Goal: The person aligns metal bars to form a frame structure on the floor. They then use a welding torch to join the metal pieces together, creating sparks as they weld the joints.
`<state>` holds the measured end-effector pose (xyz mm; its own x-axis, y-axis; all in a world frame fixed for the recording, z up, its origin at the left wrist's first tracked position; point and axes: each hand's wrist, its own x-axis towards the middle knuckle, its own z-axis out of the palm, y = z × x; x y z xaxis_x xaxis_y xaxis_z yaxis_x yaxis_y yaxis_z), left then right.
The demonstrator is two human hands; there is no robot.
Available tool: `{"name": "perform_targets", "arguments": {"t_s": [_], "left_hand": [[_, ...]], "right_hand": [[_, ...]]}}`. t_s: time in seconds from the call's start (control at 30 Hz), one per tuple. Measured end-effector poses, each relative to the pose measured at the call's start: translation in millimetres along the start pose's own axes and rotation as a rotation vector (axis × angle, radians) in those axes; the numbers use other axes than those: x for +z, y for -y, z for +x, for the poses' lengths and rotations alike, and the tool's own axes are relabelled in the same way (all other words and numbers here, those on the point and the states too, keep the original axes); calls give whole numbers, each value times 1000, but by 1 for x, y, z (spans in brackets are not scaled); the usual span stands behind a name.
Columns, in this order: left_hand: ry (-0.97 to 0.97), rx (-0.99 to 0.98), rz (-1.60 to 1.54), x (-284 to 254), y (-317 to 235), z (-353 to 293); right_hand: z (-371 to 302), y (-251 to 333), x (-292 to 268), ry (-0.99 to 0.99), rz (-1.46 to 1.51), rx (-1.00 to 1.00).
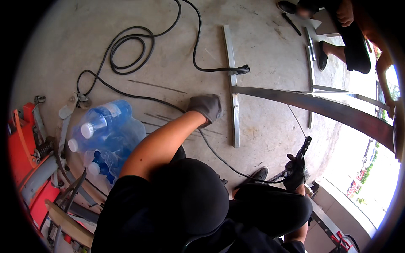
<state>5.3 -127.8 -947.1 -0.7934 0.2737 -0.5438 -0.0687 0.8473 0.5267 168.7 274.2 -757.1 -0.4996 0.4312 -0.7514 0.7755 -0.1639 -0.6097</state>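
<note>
My left hand (205,108), in a grey glove, is just left of a silver metal bar (235,114) on the floor. It looks curled into a fist; anything inside is hidden. At the right, my right hand (295,172), in a dark glove, grips a black welding electrode holder (305,146). A thin welding rod (296,120) runs from the holder up towards the metalwork. A long flat metal strip (320,103) stretches from the bar to the right. Clipped on the bar's upper part is a dark cable clamp (243,69). Several thin rods (157,86) lie near my left hand.
Black cable (133,48) coils over the concrete floor. Left of my arm sits a pack of blue-tinted plastic bottles (105,120), beside red metal equipment (25,143). A co-worker's leg (356,52) and hand (345,12) are at the upper right, by another metal bar (311,76).
</note>
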Motion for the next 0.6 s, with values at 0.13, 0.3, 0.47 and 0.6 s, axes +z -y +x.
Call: {"name": "perform_targets", "arguments": {"t_s": [0.13,0.3,0.47,0.6], "left_hand": [[-98,83,16,23,10,-1],[33,66,73,49,45,6],[64,73,46,16,18,-20],[98,170,117,11,29,-14]], "right_hand": [[0,0,1,50,-10,-28],[6,0,12,84,-40,-18],[11,5,-2,42,3,3],[21,5,1,66,55,11]]}}
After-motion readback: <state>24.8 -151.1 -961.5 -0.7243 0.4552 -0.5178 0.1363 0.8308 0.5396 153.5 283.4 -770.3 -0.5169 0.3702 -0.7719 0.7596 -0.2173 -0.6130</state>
